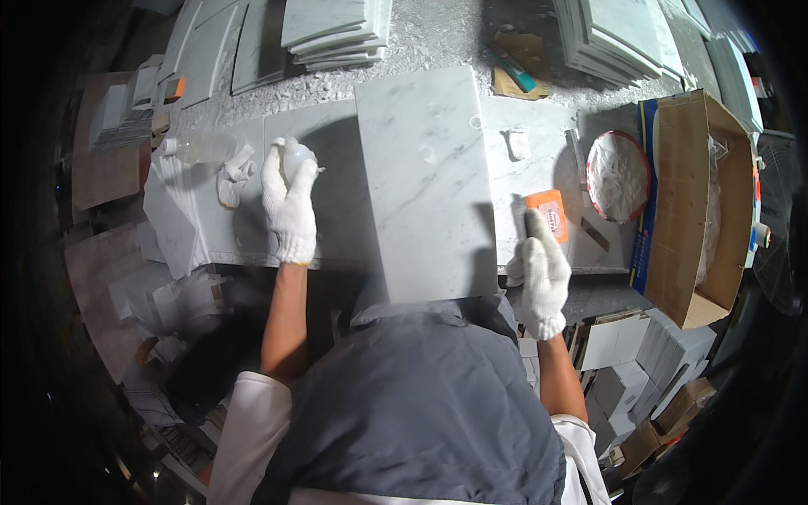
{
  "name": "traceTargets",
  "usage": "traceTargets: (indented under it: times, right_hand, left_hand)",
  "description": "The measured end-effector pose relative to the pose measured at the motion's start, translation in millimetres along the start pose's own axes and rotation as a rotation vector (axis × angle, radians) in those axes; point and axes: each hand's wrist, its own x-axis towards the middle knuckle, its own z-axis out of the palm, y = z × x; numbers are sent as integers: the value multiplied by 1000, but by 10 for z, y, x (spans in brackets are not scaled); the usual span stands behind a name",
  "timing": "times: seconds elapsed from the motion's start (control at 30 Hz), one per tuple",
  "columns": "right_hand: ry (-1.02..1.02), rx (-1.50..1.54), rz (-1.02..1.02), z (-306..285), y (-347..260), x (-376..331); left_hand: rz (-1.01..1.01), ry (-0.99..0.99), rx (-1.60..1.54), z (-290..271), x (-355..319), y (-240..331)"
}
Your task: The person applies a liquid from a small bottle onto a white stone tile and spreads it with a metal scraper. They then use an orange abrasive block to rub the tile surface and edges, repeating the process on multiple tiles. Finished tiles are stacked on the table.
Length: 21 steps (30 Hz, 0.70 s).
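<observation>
A person in white gloves works at a bench covered with marble pieces. The left hand (289,202) is closed around a small clear bottle (296,156), holding it over a grey slab (332,181) at the left of the bench. Just left of that hand lies a crumpled white rag (232,178), and farther left a larger clear bottle (198,148) rests on its side. The right hand (539,282) holds a scraper (547,215) with an orange handle, fingers wrapped about its near end, the tool lying on the marble just right of a tall white slab (425,181) that stands in the middle and reaches to the near edge. Right of the scraper sits a round red-rimmed tub (617,175) of white material, and beyond it an open cardboard box (694,210). Stacks of tiles (337,32) lie at the far side, with another stack (619,38) at the far right.
</observation>
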Motion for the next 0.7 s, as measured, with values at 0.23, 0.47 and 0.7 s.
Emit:
traceTargets:
  times: [0.23, 0.47, 0.7]
  right_hand:
    - [186, -31, 67, -81, -90, 74]
    - [96, 90, 155, -11, -153, 115]
    - [16, 120, 209, 21, -180, 140]
  left_hand:
    - [-51, 98, 36, -407, 156, -884]
    - [-95, 111, 367, -430, -59, -1206]
    - [-31, 97, 482, -412, -81, -1153]
